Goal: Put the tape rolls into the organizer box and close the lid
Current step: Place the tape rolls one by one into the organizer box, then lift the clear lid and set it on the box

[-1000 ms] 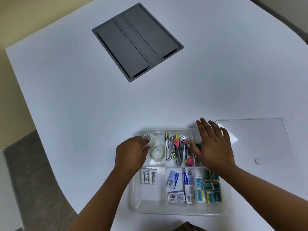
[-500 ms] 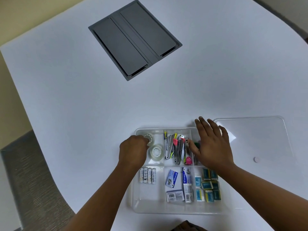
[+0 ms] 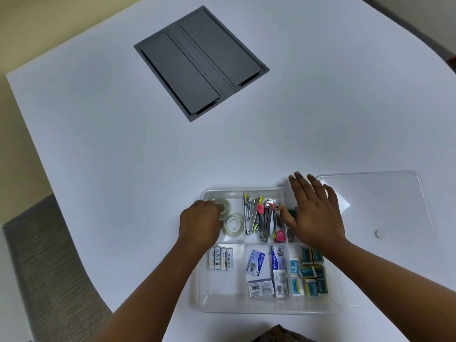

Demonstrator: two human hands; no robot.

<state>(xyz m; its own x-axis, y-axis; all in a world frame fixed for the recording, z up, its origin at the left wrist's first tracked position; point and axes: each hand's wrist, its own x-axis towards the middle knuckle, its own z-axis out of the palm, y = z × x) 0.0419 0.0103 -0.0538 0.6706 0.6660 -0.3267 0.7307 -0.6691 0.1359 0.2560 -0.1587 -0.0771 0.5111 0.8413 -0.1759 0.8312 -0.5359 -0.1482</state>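
On the white counter [image 3: 123, 149], the clear organizer box [image 3: 223, 303] sits at 6 o'clock with its lid [image 3: 385, 201] off, lying flat just beside it at 3 o'clock. The left hand [image 3: 201, 224] curls its fingers onto one tape roll [image 3: 225, 206] in the box's 10 o'clock compartment, touching a second tape roll [image 3: 233, 224]. The right hand [image 3: 314, 213] lies flat, fingers spread wide, over the 1 o'clock compartment beside the staple removers [image 3: 261, 218].

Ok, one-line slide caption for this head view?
Left hand settles two clear tape rolls into the clear plastic organizer box while right hand hovers open; transparent lid lies alongside.
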